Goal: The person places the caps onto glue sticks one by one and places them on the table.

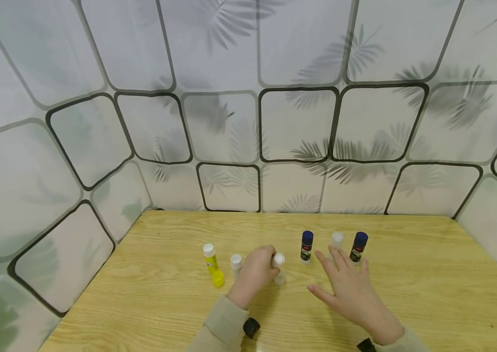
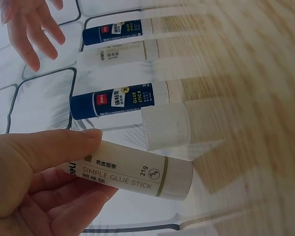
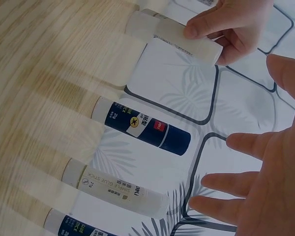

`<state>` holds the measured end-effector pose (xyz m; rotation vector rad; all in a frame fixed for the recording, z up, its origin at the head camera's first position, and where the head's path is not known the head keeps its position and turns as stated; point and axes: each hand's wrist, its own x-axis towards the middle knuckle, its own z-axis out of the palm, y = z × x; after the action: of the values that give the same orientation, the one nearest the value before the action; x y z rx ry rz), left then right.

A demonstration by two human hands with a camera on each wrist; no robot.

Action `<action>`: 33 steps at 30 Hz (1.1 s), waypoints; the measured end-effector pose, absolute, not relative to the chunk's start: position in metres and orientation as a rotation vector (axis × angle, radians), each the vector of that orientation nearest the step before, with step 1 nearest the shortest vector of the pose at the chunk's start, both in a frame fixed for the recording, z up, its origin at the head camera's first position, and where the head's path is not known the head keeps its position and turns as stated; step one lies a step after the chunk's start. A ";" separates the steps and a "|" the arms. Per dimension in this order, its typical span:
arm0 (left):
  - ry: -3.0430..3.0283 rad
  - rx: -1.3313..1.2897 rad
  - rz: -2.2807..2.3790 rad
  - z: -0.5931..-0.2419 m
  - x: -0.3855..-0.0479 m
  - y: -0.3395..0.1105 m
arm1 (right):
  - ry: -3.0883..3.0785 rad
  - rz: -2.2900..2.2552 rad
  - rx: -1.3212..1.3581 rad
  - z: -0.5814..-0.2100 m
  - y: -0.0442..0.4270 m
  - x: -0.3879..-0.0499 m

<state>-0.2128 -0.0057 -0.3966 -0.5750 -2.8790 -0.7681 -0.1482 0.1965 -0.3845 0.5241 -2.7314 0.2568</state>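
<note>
My left hand (image 1: 254, 275) grips a white glue stick (image 2: 137, 172) between thumb and fingers, its base close to the table. Beside that base, a loose white cap (image 2: 166, 126) rests on the wood. My right hand (image 1: 349, 292) hovers with fingers spread, holding nothing. Beyond it, a blue-capped stick (image 1: 307, 247), a white glue stick (image 3: 115, 189) and another blue-capped stick (image 1: 358, 247) stand upright in a row. Left of my left hand are a white-topped stick (image 1: 237, 264), partly hidden, and a yellow one (image 1: 210, 258) with a yellow cap (image 1: 218, 278) in front.
The wooden table (image 1: 429, 278) reaches back to a patterned curtain (image 1: 297, 122), which also hangs along the left and right sides. Both sleeves come in from the near edge, with a dark wrist device (image 1: 251, 327) at the left wrist.
</note>
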 end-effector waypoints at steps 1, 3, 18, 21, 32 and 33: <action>-2.879 -0.573 -0.771 -0.397 -0.213 -0.006 | -2.732 0.257 0.524 -0.384 0.196 -0.148; -2.869 -0.573 -0.775 -0.397 -0.213 -0.006 | -2.733 0.254 0.525 -0.384 0.196 -0.148; -2.640 -0.601 -0.869 -0.374 -0.200 -0.012 | -2.749 0.270 0.511 -0.384 0.195 -0.149; -2.591 -0.610 -0.870 -0.366 -0.194 -0.013 | -2.756 0.277 0.510 -0.384 0.195 -0.149; -2.411 -0.660 -0.728 -0.350 -0.181 -0.020 | -2.728 0.328 0.548 -0.380 0.189 -0.153; -2.393 -0.662 -0.722 -0.349 -0.180 -0.020 | -2.723 0.338 0.552 -0.379 0.188 -0.154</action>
<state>-0.1803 -0.0203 -0.3493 -0.6622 -2.3928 -0.7222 -0.1540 0.1878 -0.3794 0.5518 -2.7234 0.3376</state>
